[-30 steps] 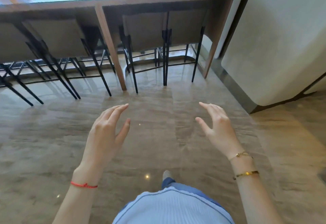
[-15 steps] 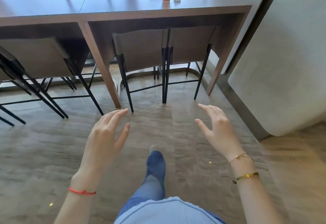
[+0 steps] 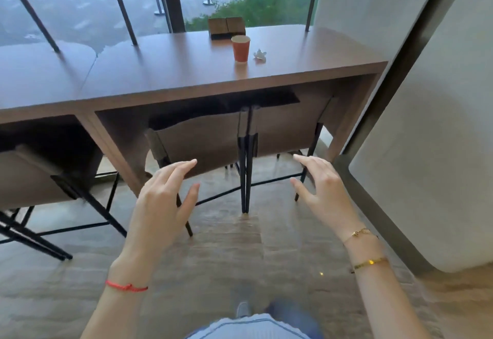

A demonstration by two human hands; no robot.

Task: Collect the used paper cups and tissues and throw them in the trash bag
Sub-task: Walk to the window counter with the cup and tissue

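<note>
1. Now closer than a second ago: paper cup (image 3: 241, 49) upright on table (image 3: 165, 77), crumpled tissue (image 3: 260, 54) just beside
2. Left hand (image 3: 162, 205) and right hand (image 3: 324, 194) spread, empty, well short of both

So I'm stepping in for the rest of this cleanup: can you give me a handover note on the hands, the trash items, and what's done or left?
Left hand: open, empty, held out in front.
Right hand: open, empty, likewise.
Orange paper cup: upright on the wooden table, towards its right end.
Crumpled tissue: just right of the cup, apart from it.
Trash bag: not in view.
Done: nothing collected here yet.
Left: pick up cup and tissue, find the bag, drop both in.
</note>
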